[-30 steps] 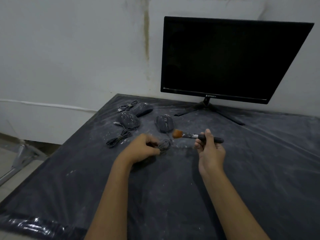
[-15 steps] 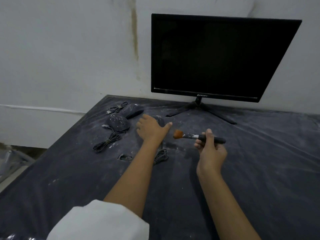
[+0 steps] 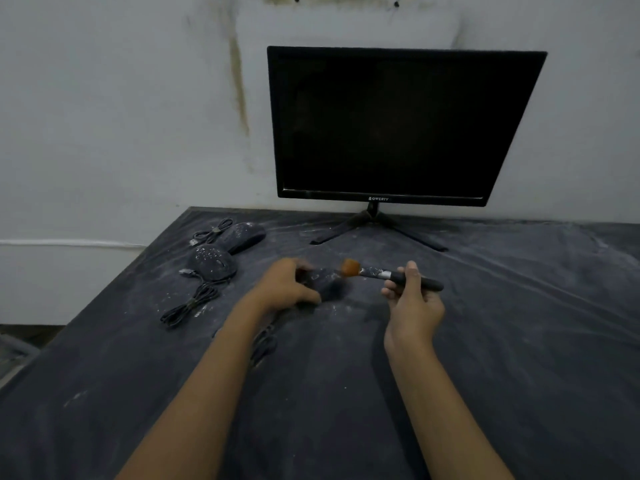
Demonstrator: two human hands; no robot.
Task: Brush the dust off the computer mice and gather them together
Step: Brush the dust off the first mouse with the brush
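My left hand (image 3: 285, 285) grips a black dusty mouse (image 3: 327, 282) near the table's middle; the mouse is blurred and partly hidden by my fingers. Its cable (image 3: 265, 344) trails back under my left forearm. My right hand (image 3: 410, 301) holds a brush (image 3: 391, 274) by its black handle, the orange bristles pointing left and touching the held mouse's far end. Two more dust-speckled black mice lie at the far left: one mouse (image 3: 212, 262) nearer, another mouse (image 3: 244, 233) behind it, each with a coiled cable.
A black monitor (image 3: 398, 126) on a splayed stand (image 3: 374, 226) stands at the back against the wall. The table (image 3: 519, 341) is covered in dusty dark plastic sheeting. Its left edge runs diagonally past the coiled cable (image 3: 188, 304).
My left hand went from the cable to the mouse, closed round it and drew it toward me. The brush tip now meets that mouse. The camera has tilted up.
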